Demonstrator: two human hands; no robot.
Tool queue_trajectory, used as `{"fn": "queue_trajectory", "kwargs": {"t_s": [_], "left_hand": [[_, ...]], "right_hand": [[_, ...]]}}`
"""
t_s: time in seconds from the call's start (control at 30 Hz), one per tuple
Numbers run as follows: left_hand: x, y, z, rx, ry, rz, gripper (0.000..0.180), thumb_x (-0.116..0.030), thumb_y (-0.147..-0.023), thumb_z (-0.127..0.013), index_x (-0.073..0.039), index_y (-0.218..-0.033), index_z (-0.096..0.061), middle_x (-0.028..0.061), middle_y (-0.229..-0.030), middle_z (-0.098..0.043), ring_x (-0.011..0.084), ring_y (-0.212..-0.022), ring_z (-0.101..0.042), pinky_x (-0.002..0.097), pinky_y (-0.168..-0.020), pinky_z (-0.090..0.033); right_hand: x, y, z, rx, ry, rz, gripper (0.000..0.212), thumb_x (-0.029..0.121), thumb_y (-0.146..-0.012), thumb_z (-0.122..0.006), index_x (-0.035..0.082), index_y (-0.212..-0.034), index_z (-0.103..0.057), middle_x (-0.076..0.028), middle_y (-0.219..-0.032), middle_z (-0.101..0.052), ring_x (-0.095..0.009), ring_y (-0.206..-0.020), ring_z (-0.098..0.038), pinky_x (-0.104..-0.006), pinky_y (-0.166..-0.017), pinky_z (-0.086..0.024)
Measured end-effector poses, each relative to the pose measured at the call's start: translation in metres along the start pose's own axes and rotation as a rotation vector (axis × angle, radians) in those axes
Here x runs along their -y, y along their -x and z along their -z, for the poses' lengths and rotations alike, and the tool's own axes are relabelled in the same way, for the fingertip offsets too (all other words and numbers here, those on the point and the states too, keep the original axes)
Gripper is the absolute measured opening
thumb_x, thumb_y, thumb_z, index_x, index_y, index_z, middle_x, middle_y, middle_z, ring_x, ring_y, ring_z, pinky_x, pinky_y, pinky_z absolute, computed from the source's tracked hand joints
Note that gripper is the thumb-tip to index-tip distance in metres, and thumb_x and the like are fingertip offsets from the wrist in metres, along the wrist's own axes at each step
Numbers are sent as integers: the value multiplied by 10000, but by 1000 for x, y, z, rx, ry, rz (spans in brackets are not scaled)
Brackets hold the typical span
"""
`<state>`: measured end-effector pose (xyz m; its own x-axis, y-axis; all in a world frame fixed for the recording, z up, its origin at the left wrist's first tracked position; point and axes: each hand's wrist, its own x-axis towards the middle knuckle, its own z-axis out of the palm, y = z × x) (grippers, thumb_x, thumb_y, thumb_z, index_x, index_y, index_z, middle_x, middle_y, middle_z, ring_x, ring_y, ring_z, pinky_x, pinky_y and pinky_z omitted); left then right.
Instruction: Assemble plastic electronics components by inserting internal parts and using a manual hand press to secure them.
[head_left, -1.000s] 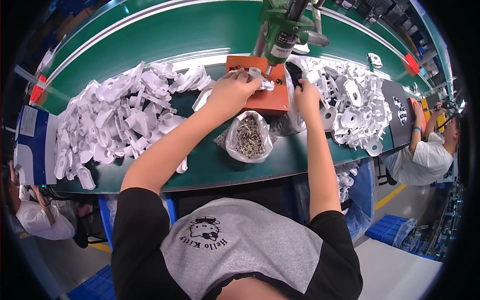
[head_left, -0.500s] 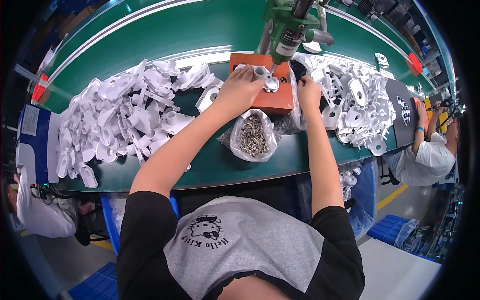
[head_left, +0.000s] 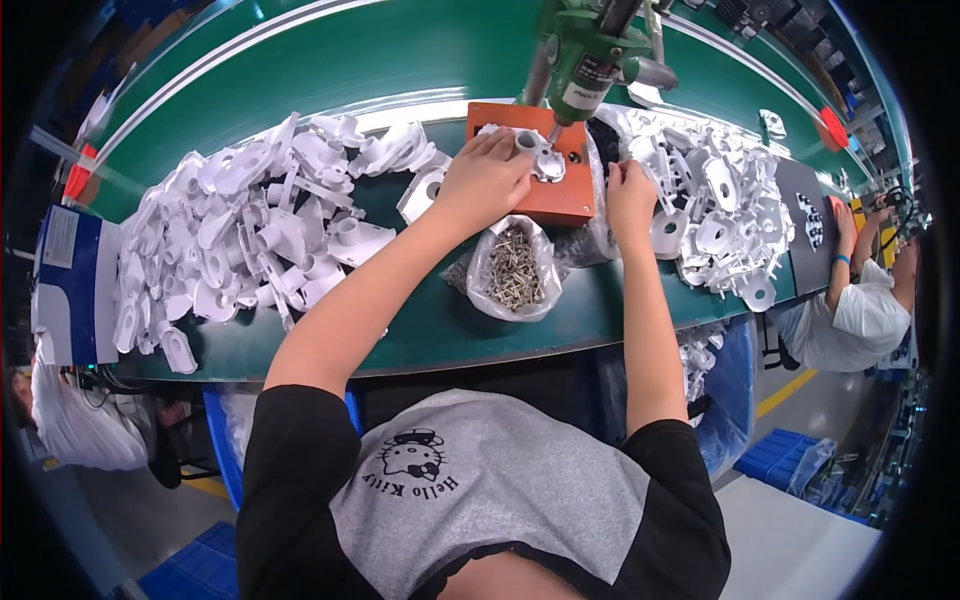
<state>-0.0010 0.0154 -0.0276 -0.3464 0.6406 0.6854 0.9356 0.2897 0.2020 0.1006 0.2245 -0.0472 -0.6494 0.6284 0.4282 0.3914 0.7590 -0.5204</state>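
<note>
My left hand (head_left: 487, 180) is closed on a white plastic part (head_left: 548, 164) and keeps it on an orange fixture block (head_left: 560, 204). The part has a short round tube standing up from it. Above it hangs a green machine head (head_left: 585, 68), its thin bit (head_left: 556, 132) reaching down to the part. To the right of the block, my right hand (head_left: 632, 200) is raised with thumb and fingertips pinched together; whatever lies between them is too small to make out. Close by that hand is a bag of black pieces (head_left: 603, 142).
A clear bag of metal screws (head_left: 514, 268) stands before the block. White plastic parts lie heaped at left (head_left: 215, 225) and right (head_left: 715, 200) on the green table (head_left: 430, 345). A co-worker's arm (head_left: 843, 245) is at the far right, beside a dark tray (head_left: 803, 225).
My right hand has drawn away from the bag of black pieces, slightly right and nearer to me. My left hand still has the white part on the block.
</note>
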Motion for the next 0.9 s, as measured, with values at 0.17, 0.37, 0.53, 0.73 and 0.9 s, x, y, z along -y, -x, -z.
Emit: {"fn": "queue_trajectory", "kwargs": {"t_s": [0.17, 0.37, 0.53, 0.73, 0.9], "left_hand": [[2, 1, 0, 25, 13, 20, 181, -177, -777, -582, -72, -920, -624, 205, -1078, -613, 332, -1099, -555, 423, -966, -401], [4, 3, -2, 28, 14, 24, 192, -180, -777, -584, -67, -929, -618, 204, -1090, -615, 328, -1108, -553, 426, -971, -400], [1, 1, -3, 40, 24, 21, 193, -186, -777, -585, -62, -923, -610, 204, -1098, -613, 326, -1111, -552, 423, -971, -401], [5, 5, -3, 30, -18, 26, 173, -189, -777, -588, -61, -890, -611, 209, -1099, -609, 325, -1092, -563, 426, -969, -402], [1, 1, -2, 34, 31, 24, 166, -197, -775, -590, -69, -877, -615, 206, -1094, -618, 319, -1101, -562, 424, -971, -401]], "right_hand": [[28, -11, 17, -2, -56, -2, 197, 169, -884, -538, -12, -856, -610, -209, -780, -633, -385, -746, -615, -446, -672, -473], [59, -20, 4, 207, -456, 229, 225, 162, -822, -611, -57, -865, -634, -171, -954, -576, -280, -865, -594, -350, -772, -460], [44, -19, -17, 233, -461, 269, 150, 139, -798, -628, -5, -824, -659, -144, -963, -587, -280, -848, -588, -351, -765, -468], [62, -13, -8, 233, -289, 250, 169, 184, -774, -642, 24, -823, -669, -135, -1001, -594, -304, -950, -543, -396, -822, -423], [54, -13, -12, 215, -210, 245, 161, 191, -760, -648, 52, -841, -657, -132, -1051, -570, -322, -1009, -501, -435, -855, -380]]}}
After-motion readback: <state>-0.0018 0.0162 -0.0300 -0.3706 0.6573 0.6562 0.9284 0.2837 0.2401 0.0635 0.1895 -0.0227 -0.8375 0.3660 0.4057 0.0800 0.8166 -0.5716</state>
